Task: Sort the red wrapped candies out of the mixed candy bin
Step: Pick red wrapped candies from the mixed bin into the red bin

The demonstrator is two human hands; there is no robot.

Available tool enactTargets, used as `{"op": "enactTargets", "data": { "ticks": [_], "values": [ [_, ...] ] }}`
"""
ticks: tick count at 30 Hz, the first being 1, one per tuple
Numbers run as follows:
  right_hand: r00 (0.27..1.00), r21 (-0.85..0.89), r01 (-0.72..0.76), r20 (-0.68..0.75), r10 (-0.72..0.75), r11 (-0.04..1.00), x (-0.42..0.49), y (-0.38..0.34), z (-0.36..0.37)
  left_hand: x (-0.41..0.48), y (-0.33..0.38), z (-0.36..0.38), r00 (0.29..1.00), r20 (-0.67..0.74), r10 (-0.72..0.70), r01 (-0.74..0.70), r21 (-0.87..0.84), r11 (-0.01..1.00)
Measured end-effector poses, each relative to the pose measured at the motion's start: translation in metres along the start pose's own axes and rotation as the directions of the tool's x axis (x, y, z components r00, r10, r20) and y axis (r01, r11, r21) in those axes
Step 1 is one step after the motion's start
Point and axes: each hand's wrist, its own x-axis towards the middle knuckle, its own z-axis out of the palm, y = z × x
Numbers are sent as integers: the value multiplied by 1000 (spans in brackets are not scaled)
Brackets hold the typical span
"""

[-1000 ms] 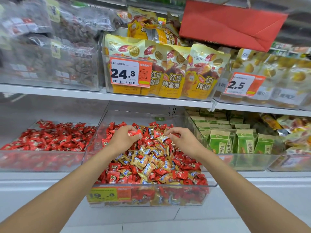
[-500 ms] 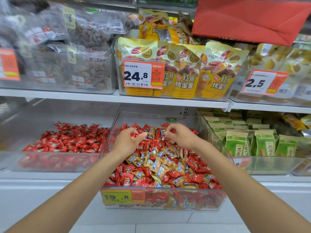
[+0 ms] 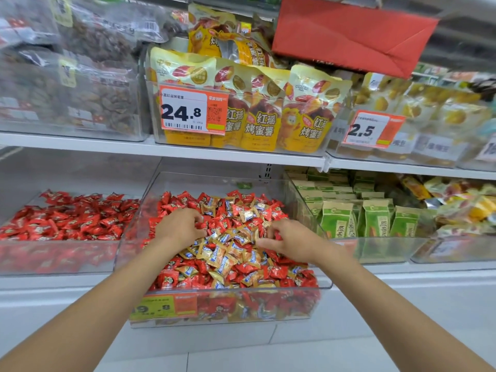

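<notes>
Left hand [image 3: 179, 226] curls round red candies [image 3: 200, 225] in the mixed bin [image 3: 150, 196]. Right hand [image 3: 291, 240] pinches more, probably batching for the adjacent red-only bin [image 3: 53, 257].

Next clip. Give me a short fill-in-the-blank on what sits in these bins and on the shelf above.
1. Besides red candies, the mixed bin holds other candies wrapped in ___.
2. The left bin holds only ___ candies.
3. The price tag in front of the yellow packets reads ___.
4. The packets in the right bin are ___.

Missing words: gold; red; 24.8; green.
</notes>
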Motion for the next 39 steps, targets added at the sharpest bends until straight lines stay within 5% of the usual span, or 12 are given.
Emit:
{"op": "enactTargets", "data": {
  "ticks": [3, 9, 18, 23, 30, 34, 39],
  "values": [
    [995, -111, 7, 102, 4, 994, 0, 3, 5, 2, -6, -1, 1000, -8, -11, 10, -121, 993],
    [998, 158, 16, 62, -26, 987, -4, -1, -1, -5, -4, -7, 999, -47, -9, -16, -515, 857],
    [998, 373, 51, -44, -37, 927, -10, -6, -4, -23, 7, -31, 994, 104, 44, 50, -751, 658],
    [988, 409, 48, -152, 16, 911, -10, -27, -9, -38, 10, -52, 990, 119, 75, 47, -783, 620],
    [974, 445, 195, 17, -225, 874, 1, -93, 13, -63, -20, -87, 995, 39, 89, -27, -775, 632],
    [926, 326, 314, 102, -363, 892, 13, -136, 36, -75, -41, -100, 997, -48, 62, -76, -781, 619],
    [905, 119, 341, 226, -360, 933, 30, -160, 61, -82, -63, -109, 998, -66, -5, -49, -780, 624]
  ]
}}
